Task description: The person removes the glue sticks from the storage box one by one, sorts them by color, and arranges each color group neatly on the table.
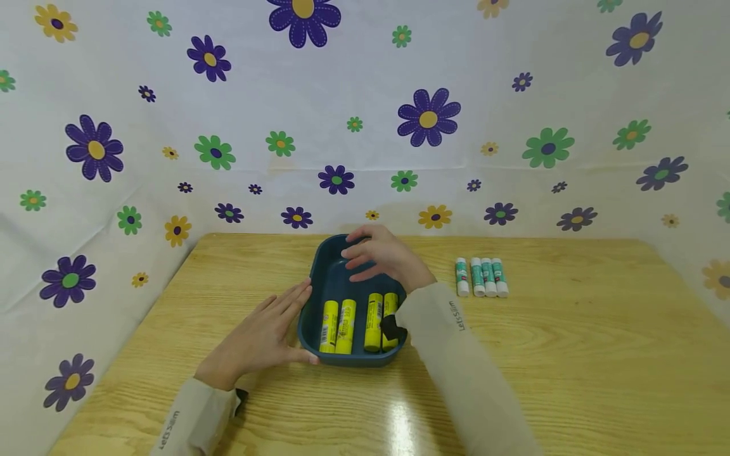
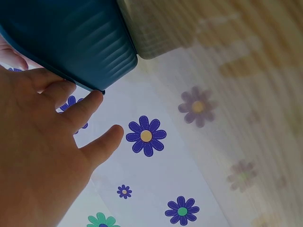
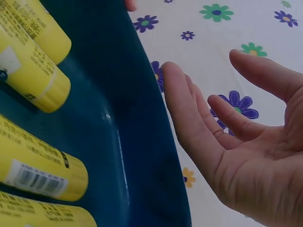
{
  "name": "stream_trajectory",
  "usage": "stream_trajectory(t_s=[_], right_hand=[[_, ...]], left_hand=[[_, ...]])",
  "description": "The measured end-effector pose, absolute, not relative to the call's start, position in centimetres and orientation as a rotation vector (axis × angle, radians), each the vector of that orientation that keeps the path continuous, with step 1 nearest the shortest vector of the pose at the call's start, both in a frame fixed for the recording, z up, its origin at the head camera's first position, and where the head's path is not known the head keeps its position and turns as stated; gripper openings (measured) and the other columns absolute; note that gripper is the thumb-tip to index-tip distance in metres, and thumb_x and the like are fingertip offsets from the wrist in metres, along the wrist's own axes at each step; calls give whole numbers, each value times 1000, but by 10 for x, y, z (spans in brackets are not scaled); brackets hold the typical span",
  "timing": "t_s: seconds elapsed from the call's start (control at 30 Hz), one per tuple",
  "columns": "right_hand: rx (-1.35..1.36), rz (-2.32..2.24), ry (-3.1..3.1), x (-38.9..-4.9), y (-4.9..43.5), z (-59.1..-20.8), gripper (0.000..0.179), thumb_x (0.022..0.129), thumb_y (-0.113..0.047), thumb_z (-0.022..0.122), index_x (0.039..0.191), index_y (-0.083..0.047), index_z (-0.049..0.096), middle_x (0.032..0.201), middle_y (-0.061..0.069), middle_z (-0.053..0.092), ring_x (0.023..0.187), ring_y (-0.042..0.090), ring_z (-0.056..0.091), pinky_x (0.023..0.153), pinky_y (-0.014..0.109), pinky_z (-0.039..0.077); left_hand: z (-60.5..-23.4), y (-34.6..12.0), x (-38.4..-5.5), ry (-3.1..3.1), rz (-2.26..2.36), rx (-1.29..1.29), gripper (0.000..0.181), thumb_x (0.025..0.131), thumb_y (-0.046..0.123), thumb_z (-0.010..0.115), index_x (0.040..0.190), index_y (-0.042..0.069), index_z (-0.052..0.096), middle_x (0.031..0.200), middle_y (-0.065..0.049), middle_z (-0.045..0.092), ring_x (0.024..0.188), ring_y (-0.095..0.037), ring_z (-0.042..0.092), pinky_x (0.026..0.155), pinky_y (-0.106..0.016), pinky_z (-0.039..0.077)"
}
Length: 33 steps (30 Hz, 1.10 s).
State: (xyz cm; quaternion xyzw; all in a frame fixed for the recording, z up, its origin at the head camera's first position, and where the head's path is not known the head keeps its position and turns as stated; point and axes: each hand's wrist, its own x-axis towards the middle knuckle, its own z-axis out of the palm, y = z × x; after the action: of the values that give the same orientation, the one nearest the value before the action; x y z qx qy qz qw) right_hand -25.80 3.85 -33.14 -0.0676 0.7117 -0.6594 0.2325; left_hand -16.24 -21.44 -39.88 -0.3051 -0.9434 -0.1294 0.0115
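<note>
A dark blue rounded tray (image 1: 353, 361) sits on the table, with several yellow glue sticks (image 1: 345, 326) lying in its near half in two pairs. My left hand (image 1: 262, 335) rests against the tray's left side, its fingers extended along the rim; in the left wrist view the fingertips touch the tray edge. Over the far end of the tray, my right hand (image 1: 384, 256) hovers with loosely bent, spread fingers and holds nothing. From the right wrist, that hand (image 3: 255, 146) shows beside the tray's wall, palm bare. My right sleeve partly covers the rightmost yellow stick.
Several white and green glue sticks (image 1: 488, 277) stand in a row on the wooden table (image 1: 570, 354), right of the tray, one slightly apart from the others. A white cloth with printed flowers (image 1: 365, 82) hangs behind the table and along its sides.
</note>
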Motion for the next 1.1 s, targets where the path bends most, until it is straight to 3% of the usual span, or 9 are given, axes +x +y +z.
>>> stream_trajectory(t_s=[0.33,0.67,0.9,1.1], right_hand=[[-152,-1696,1935,-255,25,-344,47,99,-6,65,141,6,47,129,25,61,111,43,65,76,45,62],[-134,-1568,1954,-249,23,-342,42,102,-15,63,137,3,49,124,28,61,98,38,70,73,46,62],[-160,-1517,2039,-241,27,-319,43,105,-21,59,138,2,46,127,30,59,107,44,67,72,45,62],[-114,-1454,2085,-223,28,-322,48,104,-26,60,139,3,44,126,28,58,105,41,67,72,44,62]], left_hand=[[-400,-214,-162,-2942,-404,-965,118,79,71,72,159,-3,25,167,-16,21,148,-40,30,112,-67,29],[-399,-214,-163,-2947,-398,-959,118,79,69,73,159,-3,25,167,-15,20,148,-40,29,113,-67,28],[-400,-214,-164,-2947,-411,-965,119,79,72,71,159,-2,23,167,-14,19,149,-39,28,113,-67,27],[-399,-216,-163,-2941,-397,-965,119,80,77,66,159,-2,24,167,-14,20,148,-39,28,112,-67,28]])
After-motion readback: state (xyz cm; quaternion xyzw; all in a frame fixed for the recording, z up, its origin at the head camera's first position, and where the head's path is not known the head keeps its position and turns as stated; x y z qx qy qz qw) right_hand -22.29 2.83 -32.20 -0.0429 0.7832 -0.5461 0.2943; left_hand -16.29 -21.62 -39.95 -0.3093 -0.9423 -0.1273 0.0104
